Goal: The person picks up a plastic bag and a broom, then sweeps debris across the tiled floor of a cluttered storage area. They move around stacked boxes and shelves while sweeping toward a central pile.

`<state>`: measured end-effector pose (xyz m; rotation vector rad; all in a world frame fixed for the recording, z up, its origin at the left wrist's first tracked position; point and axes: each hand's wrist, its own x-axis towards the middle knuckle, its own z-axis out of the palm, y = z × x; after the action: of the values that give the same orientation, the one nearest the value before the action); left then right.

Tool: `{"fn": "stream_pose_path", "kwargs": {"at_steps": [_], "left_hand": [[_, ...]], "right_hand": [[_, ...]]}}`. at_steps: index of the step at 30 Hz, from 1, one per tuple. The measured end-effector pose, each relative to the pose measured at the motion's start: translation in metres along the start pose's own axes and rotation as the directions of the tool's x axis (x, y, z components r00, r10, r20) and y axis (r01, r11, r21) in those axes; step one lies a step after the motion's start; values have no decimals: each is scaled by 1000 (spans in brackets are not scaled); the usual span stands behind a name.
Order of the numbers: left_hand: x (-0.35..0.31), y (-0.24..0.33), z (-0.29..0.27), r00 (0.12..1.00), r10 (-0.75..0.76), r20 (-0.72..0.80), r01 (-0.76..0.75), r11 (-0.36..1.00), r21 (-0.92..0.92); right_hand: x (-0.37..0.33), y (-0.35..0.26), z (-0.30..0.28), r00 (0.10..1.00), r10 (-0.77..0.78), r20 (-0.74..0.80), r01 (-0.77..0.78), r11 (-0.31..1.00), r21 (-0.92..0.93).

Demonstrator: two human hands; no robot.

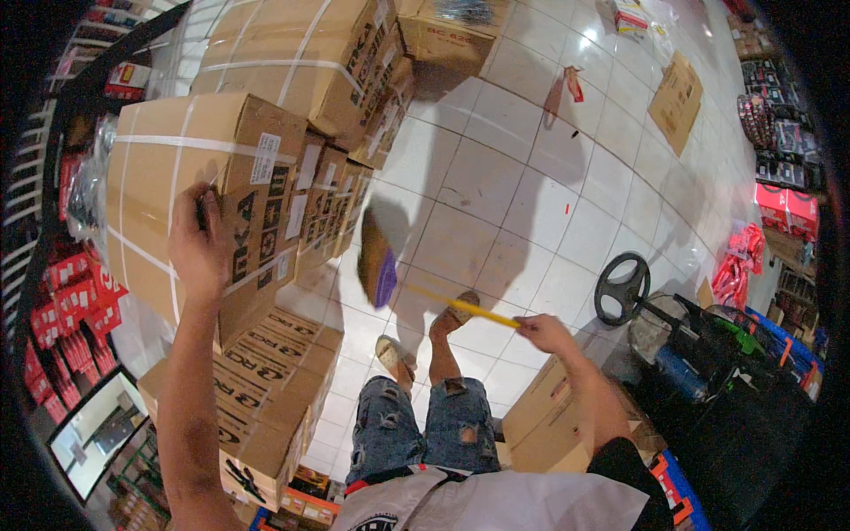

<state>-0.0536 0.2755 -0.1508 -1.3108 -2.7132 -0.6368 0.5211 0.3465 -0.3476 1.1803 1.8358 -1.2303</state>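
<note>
My left hand [198,245] grips the upper edge of a large strapped cardboard box [155,186] on a stack at my left. My right hand [544,332] holds the yellow handle [460,307] of a broom whose purple bristle head [379,263] is lifted off the white tiled floor [496,177], close to the foot of the box stack. My feet in sandals [394,354] stand on the tiles just below the broom.
More stacked cardboard boxes [301,53] rise behind and below the one I hold. A flat cardboard sheet [676,99] lies on the floor far right. A black steering wheel [621,288], a low box [549,425] and shelves of red packages [75,292] surround me.
</note>
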Motion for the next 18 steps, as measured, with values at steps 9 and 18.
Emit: {"fn": "stream_pose_path", "kwargs": {"at_steps": [9, 18], "left_hand": [[0, -6, 0, 998, 53, 19, -54, 998, 33], [0, -6, -3, 998, 49, 32, -50, 997, 50]], "right_hand": [[25, 95, -85, 947, 201, -250, -268, 923, -275], [46, 109, -196, 778, 47, -627, -324, 884, -336]]}}
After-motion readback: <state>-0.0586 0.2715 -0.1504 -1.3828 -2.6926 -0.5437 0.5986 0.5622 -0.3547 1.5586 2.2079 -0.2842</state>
